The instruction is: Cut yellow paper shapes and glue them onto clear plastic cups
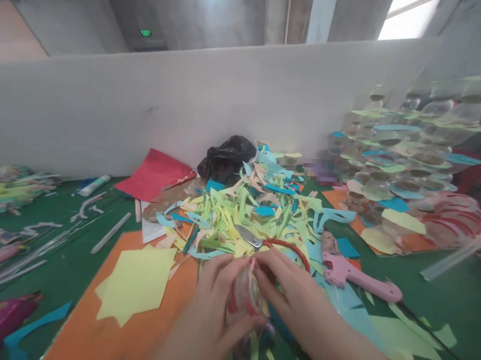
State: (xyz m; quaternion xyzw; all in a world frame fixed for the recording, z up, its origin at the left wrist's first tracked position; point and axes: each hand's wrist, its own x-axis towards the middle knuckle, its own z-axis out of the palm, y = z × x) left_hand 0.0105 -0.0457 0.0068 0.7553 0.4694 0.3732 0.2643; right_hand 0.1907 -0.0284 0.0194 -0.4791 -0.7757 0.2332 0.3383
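Both hands meet at the lower middle of the head view around a small, rounded, see-through piece with red bands (242, 291). My left hand (212, 298) is closed on its left side, with the thumb across the near side. The fingers of my right hand (289, 283) pinch at its top right. Fingers cover much of the piece, so its exact kind is unclear. Just beyond the hands lie scissors (248, 236) with red handles, on a heap of paper scraps (234, 207). A pink glue gun (354, 276) lies to the right of my right hand.
Yellow cut paper (140, 282) lies on an orange sheet (92, 334) at left. Behind are a red sheet (155, 175) and a black plastic bag (229, 157). Stacked transparent cups with paper layers (404, 163) stand at right. A purple tool (1, 328) lies front left.
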